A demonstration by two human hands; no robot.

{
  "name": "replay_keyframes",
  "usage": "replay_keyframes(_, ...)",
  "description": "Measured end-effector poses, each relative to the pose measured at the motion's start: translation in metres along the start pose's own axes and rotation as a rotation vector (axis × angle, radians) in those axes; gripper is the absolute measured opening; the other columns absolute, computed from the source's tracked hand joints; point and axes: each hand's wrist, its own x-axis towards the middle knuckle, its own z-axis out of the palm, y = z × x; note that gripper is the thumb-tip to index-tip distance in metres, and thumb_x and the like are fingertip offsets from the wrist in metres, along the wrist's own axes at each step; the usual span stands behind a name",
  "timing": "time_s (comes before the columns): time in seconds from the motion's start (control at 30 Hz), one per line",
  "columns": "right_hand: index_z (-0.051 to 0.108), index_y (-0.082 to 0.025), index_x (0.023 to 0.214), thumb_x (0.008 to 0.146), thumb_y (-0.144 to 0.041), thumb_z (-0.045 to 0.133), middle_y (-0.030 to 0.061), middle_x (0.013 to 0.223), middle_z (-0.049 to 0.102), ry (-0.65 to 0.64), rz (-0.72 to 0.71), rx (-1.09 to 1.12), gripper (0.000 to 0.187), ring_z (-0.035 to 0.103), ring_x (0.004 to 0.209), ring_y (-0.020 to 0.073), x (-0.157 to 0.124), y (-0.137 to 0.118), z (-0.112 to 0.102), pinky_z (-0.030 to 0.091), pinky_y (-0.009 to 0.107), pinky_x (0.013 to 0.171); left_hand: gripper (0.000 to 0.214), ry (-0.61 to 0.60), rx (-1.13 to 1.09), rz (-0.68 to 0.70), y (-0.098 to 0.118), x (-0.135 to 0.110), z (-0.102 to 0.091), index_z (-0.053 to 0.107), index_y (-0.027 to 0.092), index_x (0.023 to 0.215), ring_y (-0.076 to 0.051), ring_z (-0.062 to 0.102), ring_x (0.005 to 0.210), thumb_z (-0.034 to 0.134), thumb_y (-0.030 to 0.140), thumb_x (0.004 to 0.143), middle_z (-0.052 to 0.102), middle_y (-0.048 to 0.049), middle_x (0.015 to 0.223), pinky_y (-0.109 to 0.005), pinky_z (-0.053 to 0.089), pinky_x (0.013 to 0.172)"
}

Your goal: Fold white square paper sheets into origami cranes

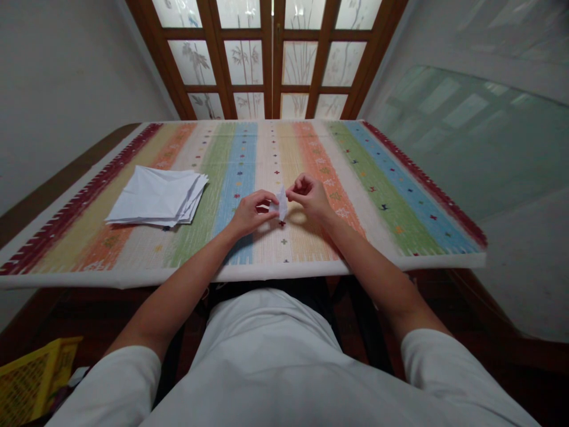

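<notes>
A small piece of folded white paper (282, 203) is held up just over the striped tablecloth, near the middle of the table. My left hand (254, 212) grips its left side between thumb and fingers. On the other side, my right hand (310, 194) has its thumb and fingertips pinched together at the paper's right edge; whether they hold the edge or only touch it is too small to make out. The paper's exact folded shape is unclear.
A stack of creased white paper sheets (153, 197) lies on the tablecloth (382, 234) to the left. Wooden doors with glass panes (272, 65) stand beyond the table. A pale green glass panel (475, 130) is at the right wall. A yellow crate (38, 376) sits low at the left.
</notes>
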Motion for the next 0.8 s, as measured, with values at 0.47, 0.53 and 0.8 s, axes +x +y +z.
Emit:
replay_keyframes(0.47, 0.063, -0.027, 0.102, 0.074, -0.079, 0.089, -0.0015, 0.081, 0.07, -0.196, 0.188, -0.003, 0.065, 0.072, 0.07, 0.0177, -0.007, -0.002, 0.015, 0.062, 0.028, 0.061, 0.047, 0.236, 0.146, -0.009, -0.013, 0.003, 0.0, 0.056, 0.026, 0.114, -0.016, 0.07, 0.094, 0.09, 0.027, 0.081, 0.069, -0.0011, 0.108, -0.023, 0.06, 0.072)
replay_keyframes(0.53, 0.063, -0.027, 0.104, 0.072, -0.079, 0.09, 0.0007, 0.09, 0.073, -0.206, 0.203, 0.032, 0.067, 0.075, 0.074, 0.0191, -0.008, 0.0, 0.018, 0.065, 0.03, 0.063, 0.042, 0.189, 0.161, 0.021, -0.01, 0.002, 0.002, 0.058, 0.024, 0.112, -0.016, 0.07, 0.093, 0.089, 0.031, 0.084, 0.07, -0.0016, 0.107, -0.025, 0.062, 0.074)
replay_keyframes(0.8, 0.063, -0.027, 0.102, 0.077, -0.075, 0.088, 0.0019, 0.101, 0.07, -0.182, 0.196, 0.072, 0.06, 0.073, 0.081, 0.018, -0.008, 0.0, 0.015, 0.067, 0.031, 0.068, 0.039, 0.112, 0.134, 0.0, -0.002, 0.002, 0.003, 0.065, 0.022, 0.099, -0.018, 0.07, 0.093, 0.075, 0.059, 0.1, 0.072, -0.0053, 0.102, -0.029, 0.066, 0.076)
